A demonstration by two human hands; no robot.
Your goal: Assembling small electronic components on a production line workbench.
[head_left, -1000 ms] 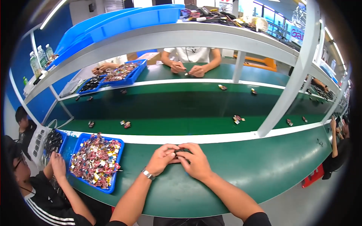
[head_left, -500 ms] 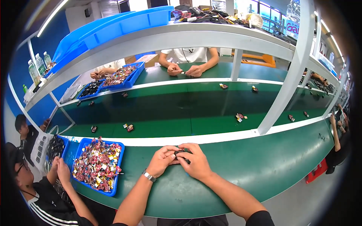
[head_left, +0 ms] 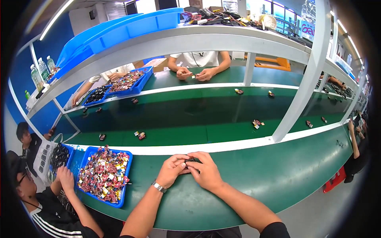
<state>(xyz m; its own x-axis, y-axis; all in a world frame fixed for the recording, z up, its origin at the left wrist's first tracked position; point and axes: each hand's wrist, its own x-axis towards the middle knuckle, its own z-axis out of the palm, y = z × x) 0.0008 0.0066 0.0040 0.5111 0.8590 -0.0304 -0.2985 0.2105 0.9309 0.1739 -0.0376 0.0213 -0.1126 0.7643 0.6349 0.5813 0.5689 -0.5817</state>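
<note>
Over the green worktop my left hand [head_left: 171, 171] and my right hand [head_left: 206, 173] meet, both closed on one small black plastic part [head_left: 190, 160]. Its upper edge shows between the fingertips; the fingers and thumbs cover the rest, so its exact kind cannot be made out. A metal-banded watch [head_left: 159, 186] circles my left wrist. To the left of my hands stands a blue tray [head_left: 129, 156] heaped with small red, yellow and white wired components [head_left: 104, 174].
Beyond a white rail [head_left: 178, 150] runs a green conveyor belt [head_left: 170, 119] carrying scattered small assemblies [head_left: 141, 135]. A white frame post [head_left: 299, 91] rises at right. Co-workers sit across and at my left, near a tray of black parts [head_left: 60, 154]. Overhead, a shelf holds blue bins [head_left: 131, 29].
My hands stay nearly in place around the black part, fingers shifting slightly. Assemblies on the belt have drifted a little right. At far left, a co-worker's arm now reaches beside the tray of black parts.
</note>
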